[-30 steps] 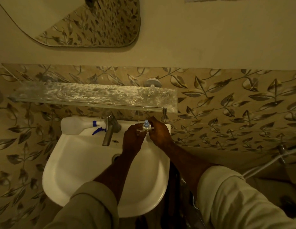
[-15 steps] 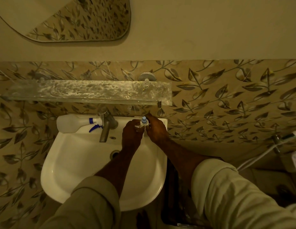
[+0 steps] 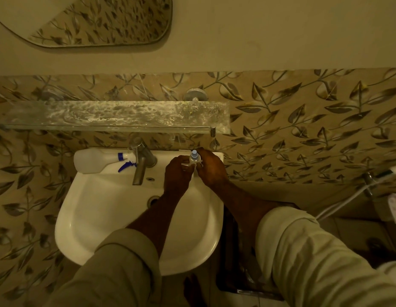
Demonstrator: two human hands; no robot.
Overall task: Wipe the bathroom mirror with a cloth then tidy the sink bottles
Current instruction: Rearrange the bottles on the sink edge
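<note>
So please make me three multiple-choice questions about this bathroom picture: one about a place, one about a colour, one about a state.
1. Where does the white spray bottle lie?
A. on the glass shelf
B. on the back ledge of the sink, left of the tap
C. inside the basin

2. What colour is the spray bottle's trigger?
A. blue
B. red
C. green

3. How is the small clear bottle held?
A. it lies alone in the basin
B. only the left hand touches it
C. both hands are closed around it, upright

Answers:
1 B: it lies on its side on the sink ledge, its nozzle beside the tap.
2 A: the trigger and collar show blue against the white body.
3 C: the left hand and right hand meet around it at the sink's back right corner, cap pointing up.
</note>
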